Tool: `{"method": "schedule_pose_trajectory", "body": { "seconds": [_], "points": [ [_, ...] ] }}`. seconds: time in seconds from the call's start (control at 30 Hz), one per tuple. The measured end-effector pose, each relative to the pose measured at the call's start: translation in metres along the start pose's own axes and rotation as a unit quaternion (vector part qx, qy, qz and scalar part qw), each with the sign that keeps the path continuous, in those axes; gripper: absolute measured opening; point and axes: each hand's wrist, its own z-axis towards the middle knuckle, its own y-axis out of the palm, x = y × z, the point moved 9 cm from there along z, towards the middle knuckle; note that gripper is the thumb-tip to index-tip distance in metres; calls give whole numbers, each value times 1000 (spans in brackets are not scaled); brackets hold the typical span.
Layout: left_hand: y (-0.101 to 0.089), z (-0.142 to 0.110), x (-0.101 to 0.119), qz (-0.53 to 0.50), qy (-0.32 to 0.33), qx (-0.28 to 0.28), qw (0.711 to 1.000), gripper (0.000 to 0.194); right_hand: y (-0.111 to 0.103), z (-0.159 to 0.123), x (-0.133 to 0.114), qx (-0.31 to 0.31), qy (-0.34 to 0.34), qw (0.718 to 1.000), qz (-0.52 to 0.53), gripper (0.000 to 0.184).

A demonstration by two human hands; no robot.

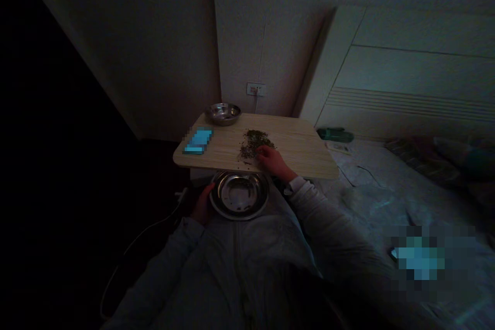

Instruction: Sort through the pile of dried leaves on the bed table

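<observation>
In a dim room, my left hand [203, 204] grips the left rim of a steel bowl [240, 196] held just below the near edge of a small wooden table [301, 149]. A few dark bits lie inside the bowl. My right hand [274, 160] rests on the tabletop with fingers curled at the near side of a pile of small dark seeds or beans [255, 143]. Whether those fingers hold anything I cannot make out.
A second steel bowl [223, 113] stands at the table's far edge. A lit phone [198, 140] lies on the table's left side. A bed [386, 185] with a headboard is to the right, a wall socket [256, 89] behind, and a white cable [147, 232] runs down left.
</observation>
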Motion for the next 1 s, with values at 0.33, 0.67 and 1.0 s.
{"method": "schedule_pose_trajectory", "body": {
  "seconds": [0.33,0.67,1.0],
  "points": [
    [11,-9,-3,-7,-43,-16,999,25,7,-1,2,-25,0,1000,13,28],
    [11,-10,-3,-17,-44,-9,999,22,9,-5,-5,-38,8,999,7,28],
    [14,-12,-2,-10,-44,-11,999,31,10,-11,-13,-60,10,998,16,28]
  ]
}}
